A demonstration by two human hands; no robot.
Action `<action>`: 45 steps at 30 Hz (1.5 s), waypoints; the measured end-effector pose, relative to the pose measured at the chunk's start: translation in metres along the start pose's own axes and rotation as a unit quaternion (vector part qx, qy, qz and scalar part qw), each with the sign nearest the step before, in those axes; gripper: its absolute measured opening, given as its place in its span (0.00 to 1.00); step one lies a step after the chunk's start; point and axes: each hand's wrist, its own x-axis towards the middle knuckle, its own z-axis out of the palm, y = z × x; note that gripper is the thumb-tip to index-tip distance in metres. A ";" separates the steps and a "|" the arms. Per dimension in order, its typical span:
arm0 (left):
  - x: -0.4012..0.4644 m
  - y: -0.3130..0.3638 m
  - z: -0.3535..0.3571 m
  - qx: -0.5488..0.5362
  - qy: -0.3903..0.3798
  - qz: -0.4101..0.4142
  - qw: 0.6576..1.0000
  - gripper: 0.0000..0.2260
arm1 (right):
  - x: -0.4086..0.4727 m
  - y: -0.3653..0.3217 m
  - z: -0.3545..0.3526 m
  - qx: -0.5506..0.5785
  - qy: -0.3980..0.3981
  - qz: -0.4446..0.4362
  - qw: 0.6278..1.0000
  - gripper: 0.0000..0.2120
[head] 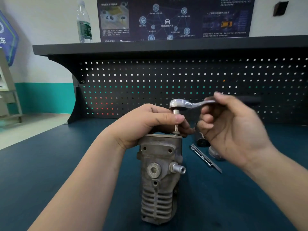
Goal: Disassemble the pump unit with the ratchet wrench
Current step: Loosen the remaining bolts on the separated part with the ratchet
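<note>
I am bracing the grey finned cast-metal pump unit (160,172) with my left hand (146,125), fingers pinching the bit steady, while my right hand (233,129) is gripping the chrome ratchet wrench (185,105) handle; best keeping the bit square on the top screw.

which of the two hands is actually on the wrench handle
The right hand grips the ratchet wrench by its handle; the left hand instead rests on top of the pump unit, fingers around the bit.

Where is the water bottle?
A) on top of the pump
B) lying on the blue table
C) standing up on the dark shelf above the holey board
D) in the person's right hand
C: the water bottle stands upright on the dark shelf over the pegboard, far from both hands.
</note>
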 end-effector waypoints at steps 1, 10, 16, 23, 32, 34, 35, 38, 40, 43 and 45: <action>0.000 0.000 0.000 0.004 0.000 0.001 1.000 0.07 | -0.007 -0.006 0.007 -0.108 -0.037 -0.100 0.988 0.11; -0.002 0.001 0.003 -0.016 -0.035 -0.003 0.999 0.10 | -0.007 -0.009 0.026 -0.146 0.007 -0.035 0.989 0.06; 0.000 0.000 0.002 0.009 0.005 0.001 1.000 0.09 | 0.007 0.011 -0.001 0.101 0.052 0.138 0.984 0.06; -0.001 0.001 0.004 0.012 -0.013 0.015 1.000 0.08 | -0.004 0.006 0.027 -0.425 0.042 -0.186 0.885 0.17; -0.003 0.001 0.003 -0.025 -0.022 -0.015 0.999 0.11 | 0.006 0.008 0.001 0.021 0.040 0.036 0.998 0.11; -0.003 0.001 0.003 -0.010 -0.013 -0.016 1.000 0.12 | 0.011 0.019 -0.004 0.114 0.060 0.118 0.985 0.07; -0.003 0.001 0.003 -0.004 -0.007 -0.015 1.000 0.11 | 0.013 0.024 -0.007 0.134 0.062 0.132 0.980 0.06; -0.002 0.001 0.002 -0.002 0.003 -0.017 1.000 0.11 | 0.009 0.018 -0.007 0.049 0.049 0.052 0.996 0.09; -0.002 0.001 0.001 -0.003 0.000 -0.014 1.000 0.11 | 0.002 0.007 0.000 -0.142 -0.007 -0.136 0.980 0.13; -0.001 0.000 0.002 -0.025 -0.018 -0.008 0.999 0.10 | -0.004 0.002 0.019 -0.419 -0.041 -0.251 0.872 0.16; -0.001 0.000 0.003 -0.035 -0.026 0.000 0.999 0.11 | -0.005 0.002 0.023 -0.443 -0.026 -0.254 0.859 0.12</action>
